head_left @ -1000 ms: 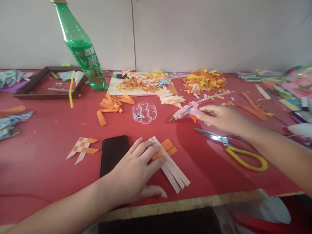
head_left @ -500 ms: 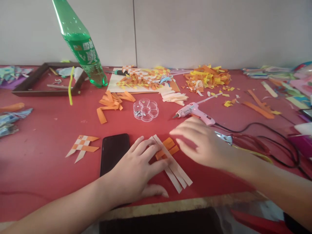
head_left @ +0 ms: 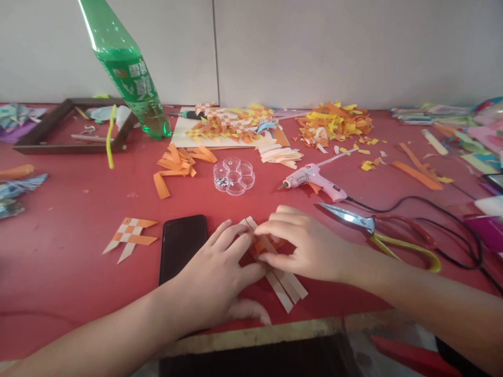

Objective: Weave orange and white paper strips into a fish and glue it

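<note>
My left hand (head_left: pixel 220 277) lies flat with fingers spread, pressing on white and orange paper strips (head_left: pixel 285 283) near the red table's front edge. My right hand (head_left: pixel 304 243) rests on the same strips from the right, its fingers extended and touching the orange pieces; the middle of the strips is hidden under both hands. A pink glue gun (head_left: pixel 314 180) lies on the table just behind my right hand, with nothing holding it.
Beside my left hand lies a black phone (head_left: pixel 182 246), and yellow-handled scissors (head_left: pixel 377 230) lie to the right. Also on the table: a woven paper piece (head_left: pixel 131 236), a clear flower-shaped box (head_left: pixel 233 177), a green bottle (head_left: pixel 129 73), a wooden frame (head_left: pixel 66 131), paper scrap piles (head_left: pixel 334 123) and a black cord (head_left: pixel 444 220).
My right hand let go of the glue gun, which now lies on the table, and moved left and nearer onto the paper strips. My left hand stayed put.
</note>
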A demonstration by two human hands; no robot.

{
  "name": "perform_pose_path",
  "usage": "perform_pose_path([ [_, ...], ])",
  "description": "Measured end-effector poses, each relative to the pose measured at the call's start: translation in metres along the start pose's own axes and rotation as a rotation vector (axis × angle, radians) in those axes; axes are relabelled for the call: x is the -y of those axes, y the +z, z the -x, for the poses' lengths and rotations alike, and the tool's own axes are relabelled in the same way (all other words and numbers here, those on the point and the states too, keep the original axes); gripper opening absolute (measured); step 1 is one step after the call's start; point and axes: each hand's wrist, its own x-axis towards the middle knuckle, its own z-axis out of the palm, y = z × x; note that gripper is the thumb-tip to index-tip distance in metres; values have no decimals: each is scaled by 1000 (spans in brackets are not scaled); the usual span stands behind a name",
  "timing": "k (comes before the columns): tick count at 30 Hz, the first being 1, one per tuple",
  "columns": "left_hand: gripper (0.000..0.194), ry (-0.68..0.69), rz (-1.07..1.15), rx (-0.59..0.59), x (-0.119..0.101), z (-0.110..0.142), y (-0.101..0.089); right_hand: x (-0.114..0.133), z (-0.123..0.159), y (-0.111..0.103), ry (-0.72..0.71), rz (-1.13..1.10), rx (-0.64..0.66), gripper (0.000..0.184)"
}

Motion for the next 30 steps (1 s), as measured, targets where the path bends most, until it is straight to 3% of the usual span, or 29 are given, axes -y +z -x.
perform_pose_path([
  [11, 70, -3, 0, 26, 0, 0, 0, -3, 5, 6, 13, 86, -224, 5],
  [22, 91, -50, 47, 47, -1, -3, -2, -15, 13, 17, 123, 107, -337, 12],
  [30, 92, -69, 16, 62, -1, 0, 0, -19, 17, 22, 139, 143, -370, 14],
])
